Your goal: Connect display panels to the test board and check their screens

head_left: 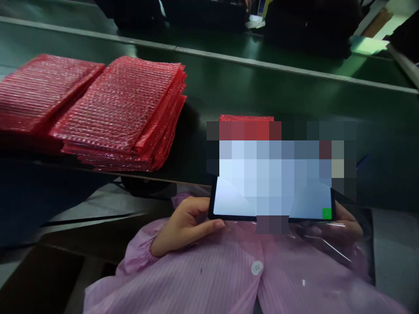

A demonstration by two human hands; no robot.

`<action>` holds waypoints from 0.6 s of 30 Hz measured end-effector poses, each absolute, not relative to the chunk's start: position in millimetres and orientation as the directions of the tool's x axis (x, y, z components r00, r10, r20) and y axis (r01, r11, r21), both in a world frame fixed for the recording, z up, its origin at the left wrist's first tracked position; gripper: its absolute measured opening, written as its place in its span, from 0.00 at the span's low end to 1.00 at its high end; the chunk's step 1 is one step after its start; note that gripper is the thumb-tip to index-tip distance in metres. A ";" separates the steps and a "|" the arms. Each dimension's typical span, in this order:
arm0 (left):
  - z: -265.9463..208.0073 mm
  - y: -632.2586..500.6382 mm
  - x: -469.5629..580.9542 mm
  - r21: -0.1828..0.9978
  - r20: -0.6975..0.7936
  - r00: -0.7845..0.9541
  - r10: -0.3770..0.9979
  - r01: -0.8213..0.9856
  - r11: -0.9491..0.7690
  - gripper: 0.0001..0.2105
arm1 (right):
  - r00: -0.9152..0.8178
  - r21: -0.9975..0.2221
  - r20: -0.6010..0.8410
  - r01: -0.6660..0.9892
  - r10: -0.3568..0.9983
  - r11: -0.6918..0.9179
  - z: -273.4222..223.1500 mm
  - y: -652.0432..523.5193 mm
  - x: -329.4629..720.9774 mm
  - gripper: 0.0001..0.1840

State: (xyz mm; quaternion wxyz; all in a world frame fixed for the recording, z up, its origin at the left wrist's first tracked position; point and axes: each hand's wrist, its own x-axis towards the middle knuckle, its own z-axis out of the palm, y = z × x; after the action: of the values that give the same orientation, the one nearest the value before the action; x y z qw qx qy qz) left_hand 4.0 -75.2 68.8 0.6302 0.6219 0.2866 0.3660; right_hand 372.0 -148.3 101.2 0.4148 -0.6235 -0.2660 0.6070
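Note:
A black-framed tablet (234, 203) with a bright screen is tilted up in front of my chest, a small green square in its lower right corner. My left hand (185, 224) is closed on its left side, with the thumb along the lower edge and the other fingers mostly hidden behind. At the opposite corner, my right hand (347, 221) grips the tablet, largely covered by it. Clear plastic film (330, 244) hangs around and below that hand. A blurred mosaic hides the upper part of the screen.
Two stacks of red bubble-wrap bags, a left stack (46, 93) and a nearer stack (126, 100), lie on the dark green bench (209, 87). Another red bag (245, 118) shows behind the tablet. A pale strip (229, 59) crosses the bench; dark shapes stand beyond.

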 end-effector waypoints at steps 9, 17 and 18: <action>69.2 -86.5 -0.6 0.978 -0.191 0.481 0.856 0.021 0.206 0.10 | 0.173 -0.879 -0.406 -0.341 0.897 -0.332 110.9 -152.9 342.0 0.33; 67.1 -95.0 -4.5 0.956 -0.292 0.347 0.891 0.120 0.266 0.15 | -0.022 -0.864 -0.417 -0.300 0.909 -0.404 122.1 -148.4 333.3 0.28; 66.1 -95.2 -4.9 0.952 -0.306 0.337 0.891 0.130 0.278 0.15 | -0.053 -0.873 -0.380 -0.310 0.923 -0.377 119.9 -146.0 333.6 0.27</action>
State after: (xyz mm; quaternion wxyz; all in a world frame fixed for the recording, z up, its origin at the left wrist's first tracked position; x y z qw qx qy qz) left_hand -4.9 -95.2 66.1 0.6311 0.5196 0.4908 0.3014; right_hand 333.6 -146.0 119.9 0.4680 -0.5045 -0.3040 0.6588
